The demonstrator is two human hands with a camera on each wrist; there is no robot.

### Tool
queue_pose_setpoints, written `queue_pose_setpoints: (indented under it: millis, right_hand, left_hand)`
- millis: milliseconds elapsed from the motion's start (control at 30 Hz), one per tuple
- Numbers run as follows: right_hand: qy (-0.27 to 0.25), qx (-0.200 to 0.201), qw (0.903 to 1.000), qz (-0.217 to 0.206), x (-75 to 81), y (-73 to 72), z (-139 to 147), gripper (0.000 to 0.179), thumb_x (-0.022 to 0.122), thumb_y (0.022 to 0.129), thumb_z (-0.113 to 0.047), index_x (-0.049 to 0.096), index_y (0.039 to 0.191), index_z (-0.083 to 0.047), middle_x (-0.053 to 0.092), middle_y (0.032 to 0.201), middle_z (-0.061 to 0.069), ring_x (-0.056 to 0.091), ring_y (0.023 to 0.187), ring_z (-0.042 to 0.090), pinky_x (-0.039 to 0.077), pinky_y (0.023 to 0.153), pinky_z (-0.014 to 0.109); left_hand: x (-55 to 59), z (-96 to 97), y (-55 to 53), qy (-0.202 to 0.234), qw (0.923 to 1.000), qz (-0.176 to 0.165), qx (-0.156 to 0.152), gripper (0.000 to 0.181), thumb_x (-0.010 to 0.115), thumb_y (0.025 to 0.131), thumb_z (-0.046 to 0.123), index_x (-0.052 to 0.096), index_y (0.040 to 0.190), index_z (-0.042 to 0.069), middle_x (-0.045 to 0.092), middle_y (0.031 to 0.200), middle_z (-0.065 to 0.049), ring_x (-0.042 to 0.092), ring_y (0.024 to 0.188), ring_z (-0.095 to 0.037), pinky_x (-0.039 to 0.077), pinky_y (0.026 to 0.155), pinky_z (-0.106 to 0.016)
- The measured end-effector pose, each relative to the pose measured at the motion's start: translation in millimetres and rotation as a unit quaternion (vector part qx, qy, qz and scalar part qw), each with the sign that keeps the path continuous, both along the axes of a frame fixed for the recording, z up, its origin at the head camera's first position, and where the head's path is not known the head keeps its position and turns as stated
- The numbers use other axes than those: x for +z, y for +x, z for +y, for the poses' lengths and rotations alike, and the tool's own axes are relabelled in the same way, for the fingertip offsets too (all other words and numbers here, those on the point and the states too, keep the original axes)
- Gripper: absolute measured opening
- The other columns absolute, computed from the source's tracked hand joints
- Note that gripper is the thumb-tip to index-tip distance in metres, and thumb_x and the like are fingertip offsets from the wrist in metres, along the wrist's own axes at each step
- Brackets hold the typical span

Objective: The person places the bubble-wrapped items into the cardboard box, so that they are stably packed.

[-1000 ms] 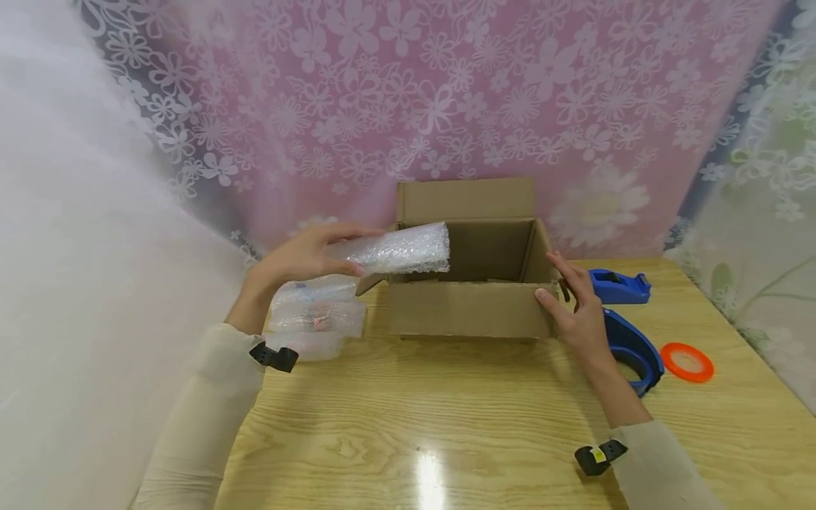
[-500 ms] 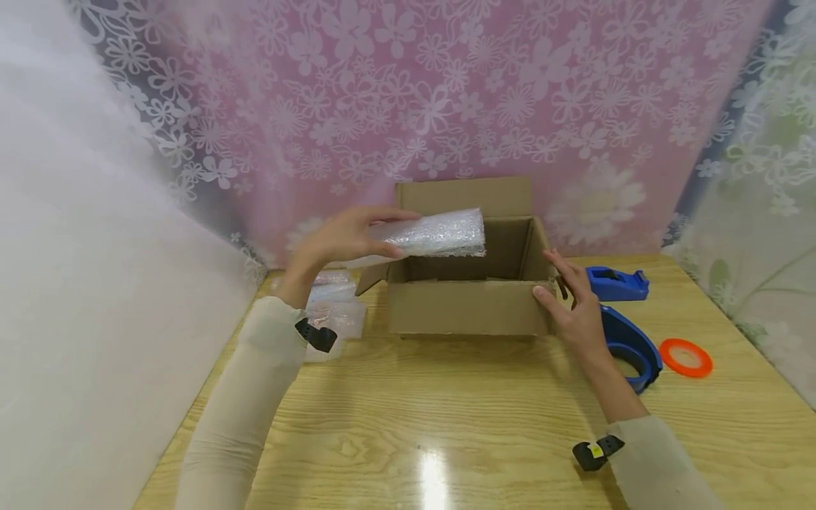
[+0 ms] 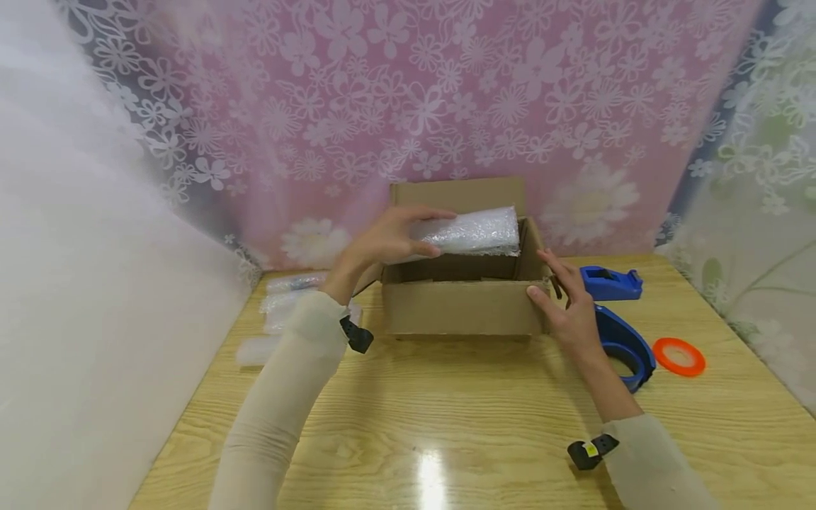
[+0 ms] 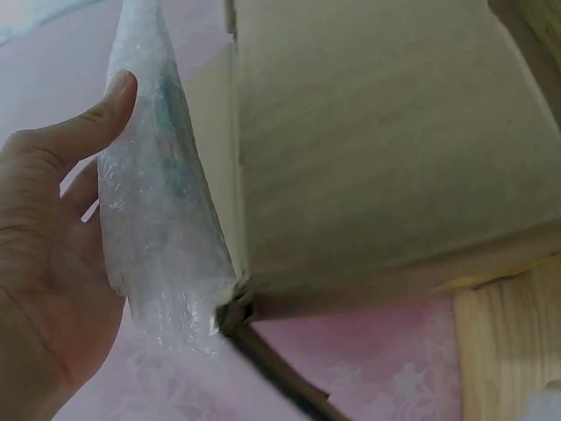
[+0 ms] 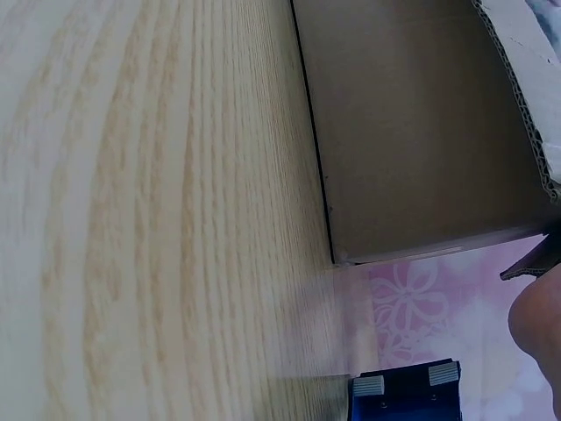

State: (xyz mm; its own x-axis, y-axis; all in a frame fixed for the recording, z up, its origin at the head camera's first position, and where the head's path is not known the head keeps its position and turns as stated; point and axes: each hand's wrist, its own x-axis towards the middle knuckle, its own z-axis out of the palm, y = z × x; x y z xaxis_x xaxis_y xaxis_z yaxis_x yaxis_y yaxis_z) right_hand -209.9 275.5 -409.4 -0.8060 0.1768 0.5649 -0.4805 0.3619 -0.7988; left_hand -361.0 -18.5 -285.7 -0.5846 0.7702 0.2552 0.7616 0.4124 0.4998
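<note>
My left hand [image 3: 389, 239] holds a package rolled in bubble wrap [image 3: 478, 232] above the opening of a cardboard box [image 3: 462, 309]. In the left wrist view, the thumb lies on one side of the bubble-wrapped package [image 4: 158, 184], with fingers behind it; faint bluish contents show through. The box stands with its back flap raised against the curtain. At its right front corner my right hand [image 3: 570, 319] grips the box, thumb on the front wall and fingers along the right side. Only a bit of the right hand [image 5: 539, 320] enters the right wrist view.
Several more bubble-wrapped packages [image 3: 290, 304] lie left of the box, partly behind the left forearm. To the right are a small blue tape dispenser [image 3: 610, 285], a larger blue ring-shaped holder [image 3: 625, 340] and an orange-red ring [image 3: 678, 356]. A flowered curtain [image 3: 421, 106] hangs behind.
My left hand has carried the bubble-wrapped package rightward, from the box's left edge to over its opening. The right hand keeps its hold at the corner.
</note>
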Motion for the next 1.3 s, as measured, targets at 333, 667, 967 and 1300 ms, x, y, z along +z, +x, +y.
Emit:
queue_pose_setpoints:
  millis: [333,667,967,1300]
  right_hand:
    - [0.0,0.003,1.0,0.009,-0.3,-0.1,0,0.057,0.068,0.097,0.002,0.052,0.151,-0.002,0.042,0.158,0.021,0.042,0.136,0.008,0.035,0.098,0.018]
    - [-0.007,0.01,0.9998,0.016,-1.5,-1.3,-1,0.056,0.068,0.097,0.004,0.053,0.151,-0.002,0.043,0.157,0.021,0.044,0.133,0.009,0.035,0.093,0.02]
    - [-0.002,0.005,0.9999,0.01,-1.1,-1.3,0,0.057,0.067,0.098,0.003,0.052,0.152,-0.002,0.043,0.156,0.022,0.038,0.144,0.007,0.035,0.1,0.018]
    - [-0.001,0.006,0.9999,0.011,0.2,-1.4,-1,0.057,0.067,0.097,0.004,0.052,0.152,-0.002,0.042,0.157,0.022,0.038,0.143,0.006,0.035,0.104,0.015]
  left_hand:
    - [-30.0,14.7,-2.4,-0.018,0.999,-0.036,0.019,0.061,0.081,0.093,0.03,0.058,0.149,0.035,0.054,0.153,0.01,0.046,0.145,-0.016,0.04,0.118,-0.043]
    - [-46.0,24.9,-7.3,-0.039,0.999,-0.02,0.012,0.06,0.082,0.091,0.026,0.06,0.147,0.029,0.057,0.152,0.009,0.049,0.143,-0.014,0.039,0.119,-0.034]
    - [-51.6,27.8,-8.1,-0.066,0.9976,-0.017,0.005,0.059,0.08,0.093,0.028,0.059,0.148,0.025,0.056,0.153,0.003,0.048,0.144,-0.019,0.038,0.12,-0.036]
    - [-55.3,28.8,-10.2,-0.085,0.9961,0.026,-0.003,0.058,0.078,0.095,0.026,0.059,0.149,0.018,0.056,0.153,-0.002,0.048,0.144,-0.023,0.037,0.121,-0.038]
